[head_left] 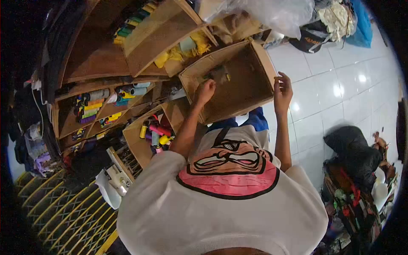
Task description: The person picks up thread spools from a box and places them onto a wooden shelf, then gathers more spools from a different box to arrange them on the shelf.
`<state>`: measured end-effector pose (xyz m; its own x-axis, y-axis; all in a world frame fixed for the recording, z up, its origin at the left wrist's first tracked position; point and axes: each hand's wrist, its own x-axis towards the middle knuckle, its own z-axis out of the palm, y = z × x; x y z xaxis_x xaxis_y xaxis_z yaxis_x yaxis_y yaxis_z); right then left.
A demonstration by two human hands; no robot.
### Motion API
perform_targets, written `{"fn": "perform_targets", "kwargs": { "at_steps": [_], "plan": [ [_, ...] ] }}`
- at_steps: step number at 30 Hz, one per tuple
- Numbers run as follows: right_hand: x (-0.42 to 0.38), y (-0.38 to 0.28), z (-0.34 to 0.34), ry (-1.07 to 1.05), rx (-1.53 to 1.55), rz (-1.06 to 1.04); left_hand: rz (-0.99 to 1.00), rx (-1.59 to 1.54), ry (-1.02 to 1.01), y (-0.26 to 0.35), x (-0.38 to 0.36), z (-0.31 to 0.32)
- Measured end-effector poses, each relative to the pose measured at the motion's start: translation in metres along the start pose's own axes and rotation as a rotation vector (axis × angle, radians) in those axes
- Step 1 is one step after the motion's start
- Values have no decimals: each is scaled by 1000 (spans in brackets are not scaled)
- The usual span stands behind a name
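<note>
A large open cardboard box (265, 63) stands in front of me, with a few small items, one of them yellow, on its bottom. Over the box's left part is my left hand (205, 92), its fingers curled together; whatever they may hold is too small to make out. Beside the box's right wall, my right hand (283, 87) is raised with its fingers apart and nothing in them.
Wooden shelves (89, 63) on the left hold thread spools (90, 106). A smaller cardboard box (138, 129) with colored spools stands near my left arm. Plastic bags (284, 15) lie beyond the box. A black bag (348, 142) and fabric scraps lie on the tiled floor (331, 95).
</note>
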<state>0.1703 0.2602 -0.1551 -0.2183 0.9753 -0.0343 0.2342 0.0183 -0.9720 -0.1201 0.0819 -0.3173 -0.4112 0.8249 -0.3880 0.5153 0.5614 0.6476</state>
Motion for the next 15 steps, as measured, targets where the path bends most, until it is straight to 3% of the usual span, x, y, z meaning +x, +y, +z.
{"fn": "perform_targets", "kwargs": {
  "at_steps": [4,7,9,11,13,15],
  "plan": [
    [-11,-7,-11,38,2,67,-312,187,-395,-10,-3,10],
    [-19,4,-17,73,2,68,-284,314,-413,-113,28,64],
    [-27,3,-15,91,8,87,-357,196,-411,-173,40,87],
    [-35,16,-13,96,76,144,-400,201,-416,-178,55,88],
    [-42,18,-6,105,66,148,-389,317,-428,-138,63,79],
    [-48,19,-2,53,104,203,-174,864,-346,-176,85,104]
  ]
}}
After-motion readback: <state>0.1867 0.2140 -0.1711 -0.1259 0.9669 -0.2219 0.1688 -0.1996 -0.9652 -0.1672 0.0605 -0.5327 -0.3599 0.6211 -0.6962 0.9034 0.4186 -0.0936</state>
